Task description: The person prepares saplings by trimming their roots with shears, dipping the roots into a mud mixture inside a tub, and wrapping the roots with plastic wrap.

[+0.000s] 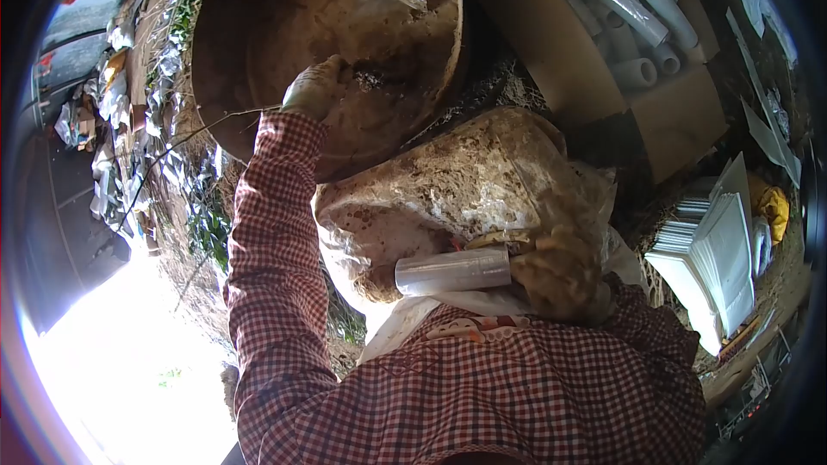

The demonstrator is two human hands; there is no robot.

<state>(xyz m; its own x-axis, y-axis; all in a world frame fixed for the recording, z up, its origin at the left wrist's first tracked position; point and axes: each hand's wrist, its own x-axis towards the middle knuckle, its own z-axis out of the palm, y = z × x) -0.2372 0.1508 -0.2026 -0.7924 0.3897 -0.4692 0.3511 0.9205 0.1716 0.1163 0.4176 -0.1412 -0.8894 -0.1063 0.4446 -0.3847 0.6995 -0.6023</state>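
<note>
- While pressed into the crumbly substrate (379, 77), left hand (314, 86) fingers curled; whether gripping any, cannot tell.
- Substrate inside big basin (258, 43), at 11 o'clock.
- Right hand (560, 271) fingers wrapped round clear plastic tube (452, 271), tube pointing to 9 o'clock, touching stuffed bag (448, 176) at centre.
- Step, judged: gathering a handful from basin.
- Next move calls for lifting clear of the rim, with tube and bag held steady.

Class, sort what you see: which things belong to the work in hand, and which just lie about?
In use: left hand in the round basin; right hand holding a plastic tube; lumpy sack.
Lying about: box of tubes; stacked sheets.
</note>
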